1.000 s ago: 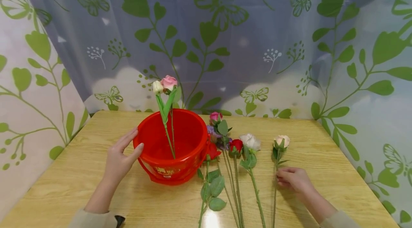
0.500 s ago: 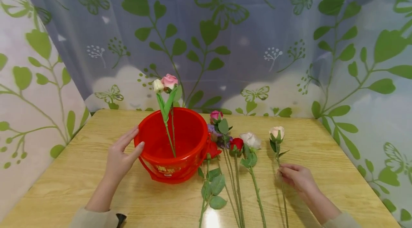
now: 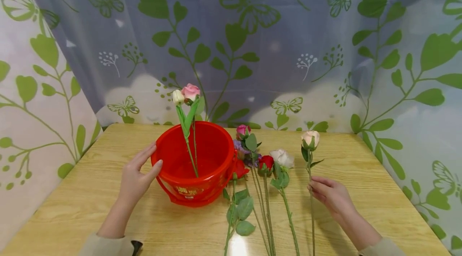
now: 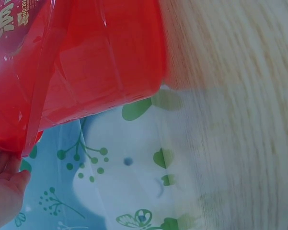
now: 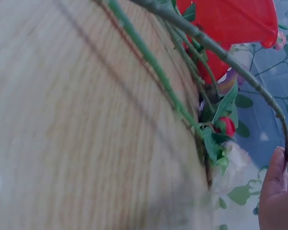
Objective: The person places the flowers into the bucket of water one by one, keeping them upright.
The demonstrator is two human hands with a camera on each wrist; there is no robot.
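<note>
In the head view a red bucket (image 3: 195, 159) stands left of centre. A white tulip (image 3: 178, 98) and a pink rose (image 3: 190, 92) rise out of it on their stems. My left hand (image 3: 136, 175) touches the left rim with thumb and fingers fairly straight and spread apart. My right hand (image 3: 332, 198) pinches a pale peach rose (image 3: 310, 140) by its stem, bloom upward. In the right wrist view that stem (image 5: 230, 60) runs diagonally into the fingertips.
On the wooden table (image 3: 343, 159), right of the bucket, lie several flowers: a white rose (image 3: 282, 158), a dark red rose (image 3: 266, 163), a red bloom (image 3: 239, 169), a magenta rose (image 3: 243, 130) and purple blossoms (image 3: 240, 146). A patterned curtain (image 3: 202, 47) hangs behind.
My right hand has lifted the peach rose a little; its bloom has moved up and slightly left, and the fingers have shifted up with the stem. My left hand stays at the bucket.
</note>
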